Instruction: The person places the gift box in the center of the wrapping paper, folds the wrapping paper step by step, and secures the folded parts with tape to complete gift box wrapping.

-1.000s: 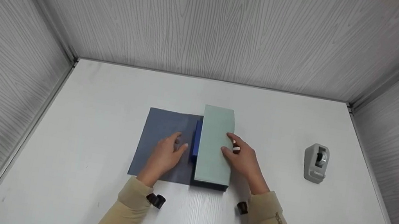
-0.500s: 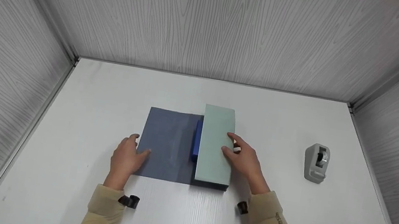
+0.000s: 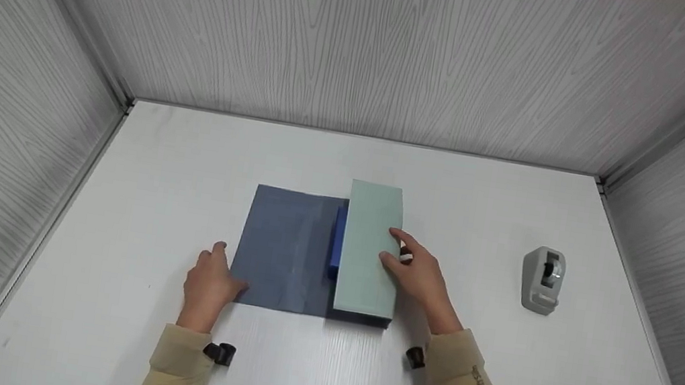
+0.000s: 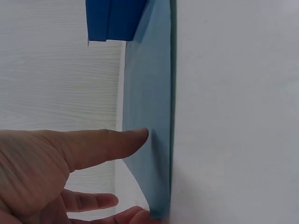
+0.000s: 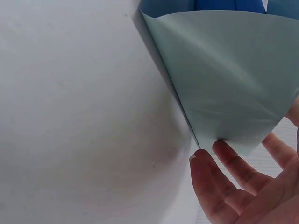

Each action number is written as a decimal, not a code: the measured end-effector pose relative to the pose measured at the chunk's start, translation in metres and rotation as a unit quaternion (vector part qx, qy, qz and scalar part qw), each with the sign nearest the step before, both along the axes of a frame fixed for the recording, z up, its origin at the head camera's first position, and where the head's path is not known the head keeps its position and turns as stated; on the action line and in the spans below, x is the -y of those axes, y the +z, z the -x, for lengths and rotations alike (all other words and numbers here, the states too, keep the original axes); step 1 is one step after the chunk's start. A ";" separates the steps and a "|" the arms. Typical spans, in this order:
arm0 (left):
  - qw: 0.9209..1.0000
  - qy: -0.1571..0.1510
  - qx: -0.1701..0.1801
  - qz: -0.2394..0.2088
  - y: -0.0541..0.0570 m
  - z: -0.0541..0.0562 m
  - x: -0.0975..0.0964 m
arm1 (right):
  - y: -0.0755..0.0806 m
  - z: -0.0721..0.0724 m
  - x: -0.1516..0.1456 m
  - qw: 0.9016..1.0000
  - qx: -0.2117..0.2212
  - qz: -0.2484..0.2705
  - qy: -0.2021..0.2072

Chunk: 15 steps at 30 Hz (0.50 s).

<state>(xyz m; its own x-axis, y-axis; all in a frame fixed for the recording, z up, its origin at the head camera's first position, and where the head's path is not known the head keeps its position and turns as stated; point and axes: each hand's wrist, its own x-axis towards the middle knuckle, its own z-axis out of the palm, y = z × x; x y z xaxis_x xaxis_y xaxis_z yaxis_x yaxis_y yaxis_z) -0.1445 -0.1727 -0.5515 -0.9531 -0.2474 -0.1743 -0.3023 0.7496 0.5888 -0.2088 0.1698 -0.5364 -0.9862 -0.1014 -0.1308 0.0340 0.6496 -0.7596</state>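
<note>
A sheet of wrapping paper, blue-grey on one face and pale green on the other (image 3: 368, 257), lies around a blue box (image 3: 337, 243). Its right part is folded over the box, green face up. The left part lies blue-grey face up and looks slightly bent. At the near left corner is my left hand (image 3: 209, 291), thumb over the paper and a finger at its edge; the left wrist view shows this grip. My right hand (image 3: 421, 279) holds the folded part down, thumb and index finger on top, fingertips pressing its side (image 5: 219, 149). Most of the box is hidden.
A grey tape dispenser (image 3: 542, 281) with a roll of tape stands on the right side of the white table (image 3: 484, 200). Wood-grain panels (image 3: 364, 46) enclose the back and both sides.
My left hand has moved left from over the middle of the paper to its left edge, then slightly nearer to its near corner. My right hand has stayed in place.
</note>
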 end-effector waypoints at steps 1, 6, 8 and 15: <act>1.000 -0.001 -0.002 0.002 -0.001 -0.001 0.000 | 0.000 0.000 0.000 1.000 0.001 0.001 -0.001; 1.000 -0.007 -0.009 -0.003 -0.002 -0.001 0.001 | -0.001 0.001 0.000 1.000 0.004 0.003 -0.004; 1.000 -0.009 -0.007 -0.005 -0.002 -0.001 0.001 | 0.000 0.000 0.000 1.000 0.004 0.004 -0.004; 1.000 -0.015 0.015 -0.001 -0.001 0.001 0.002 | 0.000 0.001 0.000 1.000 -0.005 -0.003 0.000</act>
<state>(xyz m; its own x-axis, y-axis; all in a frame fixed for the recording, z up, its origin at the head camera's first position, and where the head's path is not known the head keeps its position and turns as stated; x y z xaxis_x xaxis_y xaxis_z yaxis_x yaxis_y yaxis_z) -0.1455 -0.1744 -0.5527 -0.9541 -0.2194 -0.2039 -0.2983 0.7575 0.5807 -0.2093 0.1700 -0.5369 -0.9874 -0.1007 -0.1218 0.0266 0.6538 -0.7562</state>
